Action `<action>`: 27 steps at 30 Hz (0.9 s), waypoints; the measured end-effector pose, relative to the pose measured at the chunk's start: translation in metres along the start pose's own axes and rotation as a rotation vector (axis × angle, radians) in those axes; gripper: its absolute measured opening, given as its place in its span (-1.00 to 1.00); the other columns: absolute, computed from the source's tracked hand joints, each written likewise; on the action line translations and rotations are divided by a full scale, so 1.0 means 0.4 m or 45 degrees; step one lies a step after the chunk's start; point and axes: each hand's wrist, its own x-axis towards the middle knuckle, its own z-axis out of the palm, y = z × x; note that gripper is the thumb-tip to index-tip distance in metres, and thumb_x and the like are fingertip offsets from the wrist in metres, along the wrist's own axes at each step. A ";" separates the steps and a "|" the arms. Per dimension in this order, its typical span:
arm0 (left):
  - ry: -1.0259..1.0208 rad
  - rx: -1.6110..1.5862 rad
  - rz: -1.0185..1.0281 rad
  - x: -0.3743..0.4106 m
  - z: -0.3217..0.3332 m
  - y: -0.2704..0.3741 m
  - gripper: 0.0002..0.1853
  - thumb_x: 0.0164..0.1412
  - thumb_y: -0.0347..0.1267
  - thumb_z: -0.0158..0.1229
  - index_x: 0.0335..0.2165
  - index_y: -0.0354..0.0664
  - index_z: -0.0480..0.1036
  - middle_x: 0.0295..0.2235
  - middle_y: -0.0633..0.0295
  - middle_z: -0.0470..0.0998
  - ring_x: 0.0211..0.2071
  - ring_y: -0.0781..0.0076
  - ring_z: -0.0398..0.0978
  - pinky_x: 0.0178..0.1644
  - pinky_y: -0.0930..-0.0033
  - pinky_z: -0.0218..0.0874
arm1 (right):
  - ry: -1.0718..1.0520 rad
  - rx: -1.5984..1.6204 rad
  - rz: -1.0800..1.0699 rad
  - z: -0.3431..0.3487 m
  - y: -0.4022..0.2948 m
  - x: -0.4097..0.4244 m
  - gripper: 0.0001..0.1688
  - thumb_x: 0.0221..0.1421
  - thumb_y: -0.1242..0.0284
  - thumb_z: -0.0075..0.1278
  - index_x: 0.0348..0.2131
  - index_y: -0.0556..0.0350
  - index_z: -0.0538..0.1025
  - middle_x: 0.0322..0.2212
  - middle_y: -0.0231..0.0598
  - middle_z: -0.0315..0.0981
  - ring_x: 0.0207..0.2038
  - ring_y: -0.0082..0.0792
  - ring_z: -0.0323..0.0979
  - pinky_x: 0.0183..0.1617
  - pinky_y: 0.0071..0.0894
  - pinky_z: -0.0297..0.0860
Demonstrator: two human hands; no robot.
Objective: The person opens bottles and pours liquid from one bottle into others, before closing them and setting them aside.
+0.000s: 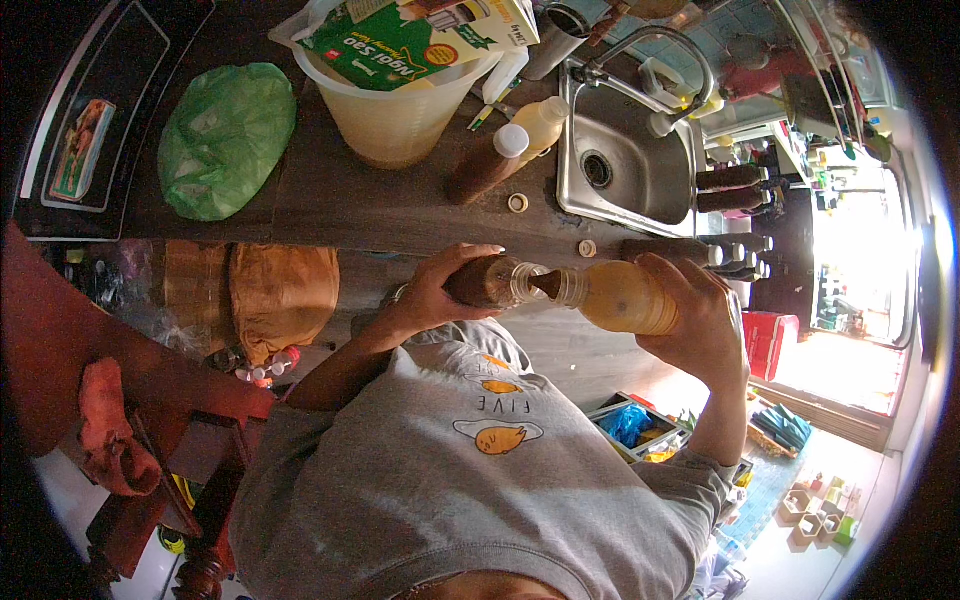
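My left hand (pixel 429 296) grips a clear plastic bottle of dark brown content (pixel 480 281), its open neck pointing right. My right hand (pixel 697 322) holds a tipped plastic bottle of tan content (pixel 622 296), its neck facing the other bottle's mouth. Something dark brown shows at the mouth of the tipped bottle, close to the left bottle's neck. On the dark wood-look counter (pixel 337 202) a white-capped brown bottle (pixel 487 169) stands beside an open tan bottle (pixel 541 124). Two loose caps lie nearby, one on the counter (pixel 517 202), the other near its front edge (pixel 587 248).
A large translucent tub (pixel 397 124) with a printed bag (pixel 405 49) over it stands behind, a green plastic bag (pixel 229 142) to its left. A steel sink (pixel 637 165) is at back right. Several dark, white-capped bottles (pixel 675 253) stand at right.
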 end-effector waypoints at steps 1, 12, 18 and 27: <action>0.001 -0.009 0.002 0.000 0.001 -0.004 -0.19 -0.36 -0.31 0.49 -0.05 -0.15 0.32 -0.11 0.10 0.44 -0.09 0.26 0.42 0.02 0.28 0.21 | -0.003 0.003 0.005 -0.001 -0.001 0.000 -0.31 -0.52 0.46 0.23 -0.19 -0.11 0.45 -0.41 -0.26 0.46 -0.36 -0.14 0.47 -0.25 -0.22 0.39; 0.025 -0.020 0.049 0.011 0.006 -0.005 -0.23 -0.33 -0.32 0.47 -0.05 -0.13 0.32 -0.13 0.11 0.44 -0.12 0.23 0.43 -0.03 0.26 0.25 | 0.017 0.027 -0.008 0.000 0.001 0.004 -0.31 -0.52 0.49 0.24 -0.19 -0.03 0.45 -0.36 -0.21 0.47 -0.35 -0.15 0.48 -0.24 -0.24 0.41; 0.022 -0.042 0.024 0.015 0.011 -0.008 -0.24 -0.32 -0.32 0.46 -0.06 -0.15 0.33 -0.13 0.11 0.44 -0.11 0.23 0.43 -0.02 0.27 0.24 | 0.008 0.029 0.019 -0.003 0.003 0.004 -0.31 -0.51 0.45 0.23 -0.19 -0.12 0.44 -0.40 -0.27 0.46 -0.37 -0.15 0.47 -0.27 -0.22 0.40; 0.018 -0.073 0.081 0.025 0.016 -0.011 -0.25 -0.31 -0.32 0.46 -0.06 -0.15 0.33 -0.16 0.11 0.46 -0.14 0.24 0.45 -0.05 0.28 0.26 | -0.021 0.013 0.065 -0.005 0.004 -0.003 -0.30 -0.50 0.45 0.23 -0.18 -0.15 0.43 -0.41 -0.27 0.45 -0.38 -0.13 0.46 -0.28 -0.20 0.40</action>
